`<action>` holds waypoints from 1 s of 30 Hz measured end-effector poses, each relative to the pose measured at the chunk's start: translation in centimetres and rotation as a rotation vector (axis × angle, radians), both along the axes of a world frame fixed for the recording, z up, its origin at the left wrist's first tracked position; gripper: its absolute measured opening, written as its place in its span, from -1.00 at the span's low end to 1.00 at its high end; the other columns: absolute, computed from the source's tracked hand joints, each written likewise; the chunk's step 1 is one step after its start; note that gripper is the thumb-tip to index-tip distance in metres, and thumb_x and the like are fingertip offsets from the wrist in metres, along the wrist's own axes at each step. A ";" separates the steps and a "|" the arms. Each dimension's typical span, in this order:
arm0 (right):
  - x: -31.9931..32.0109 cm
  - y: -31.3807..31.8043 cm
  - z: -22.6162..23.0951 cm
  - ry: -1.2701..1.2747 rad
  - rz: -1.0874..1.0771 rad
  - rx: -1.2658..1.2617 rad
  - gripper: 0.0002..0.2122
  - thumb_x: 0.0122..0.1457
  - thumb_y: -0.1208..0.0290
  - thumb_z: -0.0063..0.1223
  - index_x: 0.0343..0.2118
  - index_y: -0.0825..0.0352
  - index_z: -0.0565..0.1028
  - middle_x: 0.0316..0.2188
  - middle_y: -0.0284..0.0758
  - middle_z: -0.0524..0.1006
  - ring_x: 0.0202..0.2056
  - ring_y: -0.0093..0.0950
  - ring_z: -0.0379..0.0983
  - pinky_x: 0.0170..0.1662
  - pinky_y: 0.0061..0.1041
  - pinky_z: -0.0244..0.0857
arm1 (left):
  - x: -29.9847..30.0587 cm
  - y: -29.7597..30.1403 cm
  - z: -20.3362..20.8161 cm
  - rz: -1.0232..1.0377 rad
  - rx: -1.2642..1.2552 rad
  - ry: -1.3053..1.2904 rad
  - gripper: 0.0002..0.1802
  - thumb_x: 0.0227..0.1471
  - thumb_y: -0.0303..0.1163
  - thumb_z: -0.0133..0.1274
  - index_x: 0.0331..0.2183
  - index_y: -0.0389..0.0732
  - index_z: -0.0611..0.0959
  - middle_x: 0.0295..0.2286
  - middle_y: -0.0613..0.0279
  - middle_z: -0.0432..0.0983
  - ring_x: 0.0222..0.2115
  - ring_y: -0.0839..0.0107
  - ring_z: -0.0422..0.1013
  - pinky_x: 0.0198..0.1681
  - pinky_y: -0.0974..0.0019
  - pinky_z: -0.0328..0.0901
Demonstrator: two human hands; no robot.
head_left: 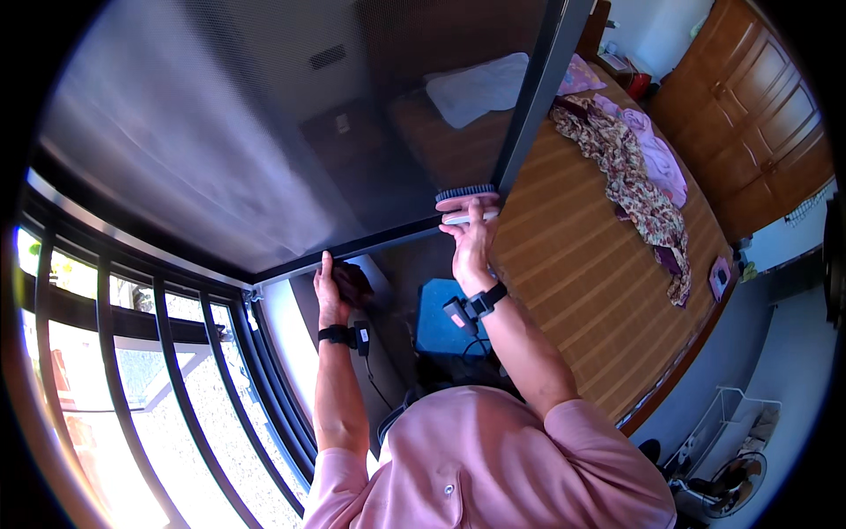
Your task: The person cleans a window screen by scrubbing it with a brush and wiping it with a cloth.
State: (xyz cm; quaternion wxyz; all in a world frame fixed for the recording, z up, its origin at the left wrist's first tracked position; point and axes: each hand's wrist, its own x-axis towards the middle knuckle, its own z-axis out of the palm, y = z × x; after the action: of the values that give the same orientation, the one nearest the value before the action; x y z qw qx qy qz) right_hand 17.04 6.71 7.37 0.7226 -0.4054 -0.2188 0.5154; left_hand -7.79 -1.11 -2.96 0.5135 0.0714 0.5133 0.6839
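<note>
A dark mesh window screen (pixel 291 115) in a black frame (pixel 379 236) stands upright before me. My right hand (pixel 473 247) is closed around the handle of a pink scrub brush (pixel 456 203), and its dark bristles lie against the mesh near the frame's lower right corner. Below the frame's bottom edge, my left hand (pixel 328 298) is closed on a bunched dark brown cloth (pixel 352 284). The left thumb points up and touches the frame; the other fingers are largely hidden. Each wrist wears a black strap with a small device.
Black window bars (pixel 172 361) run along the left. A bed with a brown mat (pixel 573 256) fills the right, with a patterned cloth (pixel 630 176) on it. A blue stool (pixel 441 322) stands below my right hand. Farther right are a wooden wardrobe (pixel 749 106) and a white rack (pixel 723 423).
</note>
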 end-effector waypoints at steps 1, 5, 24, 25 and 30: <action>0.6 1.1 -1.4 -0.069 0.142 -0.028 -0.70 0.37 0.16 -0.06 -0.26 0.37 0.45 -0.44 -0.19 0.63 -0.54 -0.50 0.55 -0.60 -0.62 0.42 | 0.1 0.4 -0.4 -0.015 0.009 -0.002 -0.30 0.04 0.06 0.27 -0.01 -0.22 0.39 -0.22 0.18 0.47 -0.20 0.28 0.47 -0.11 0.18 0.45; -3.9 -0.2 -2.4 -0.194 0.435 -0.117 -0.61 0.27 0.16 0.08 -0.10 0.39 0.29 -0.32 -0.20 0.54 -0.55 -0.48 0.53 -0.65 -0.63 0.38 | 0.2 1.0 -0.2 -0.026 0.011 -0.030 -0.34 0.05 0.06 0.26 -0.03 -0.20 0.42 -0.26 0.20 0.49 -0.22 0.28 0.48 -0.12 0.17 0.45; -4.6 0.3 -2.2 -1.057 -0.008 0.038 -0.58 0.09 0.35 0.21 -0.09 0.43 0.28 -0.29 0.06 0.52 -0.32 0.02 0.54 -0.24 -0.15 0.45 | -1.7 0.1 1.5 0.023 -0.002 0.004 -0.46 0.21 0.14 0.02 -0.17 -0.20 0.52 -0.37 0.20 0.53 -0.36 0.34 0.50 -0.27 0.26 0.45; -5.3 0.7 -4.1 -1.114 0.085 0.171 -0.60 0.07 0.37 0.22 -0.12 0.42 0.30 -0.30 0.06 0.52 -0.31 0.01 0.53 -0.21 -0.14 0.45 | -1.4 0.5 1.8 0.005 0.004 0.009 -0.46 0.21 0.14 0.02 -0.17 -0.20 0.52 -0.37 0.20 0.53 -0.36 0.34 0.50 -0.27 0.26 0.45; -6.1 -2.6 -1.6 -1.262 0.398 0.735 -0.60 -0.04 0.47 0.27 -0.14 0.37 0.35 -0.27 -0.05 0.52 -0.21 -0.06 0.51 -0.13 -0.15 0.41 | -3.2 -0.8 1.2 0.036 -0.002 0.041 -0.40 0.22 0.16 -0.01 -0.10 -0.24 0.49 -0.35 0.17 0.54 -0.32 0.27 0.52 -0.18 0.18 0.46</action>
State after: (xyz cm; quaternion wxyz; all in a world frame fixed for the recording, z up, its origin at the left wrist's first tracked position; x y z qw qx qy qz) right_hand 10.97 4.07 5.79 0.4422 -0.3093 -0.8178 0.1998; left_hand -11.01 -1.91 -1.73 0.4907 0.0755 0.5256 0.6909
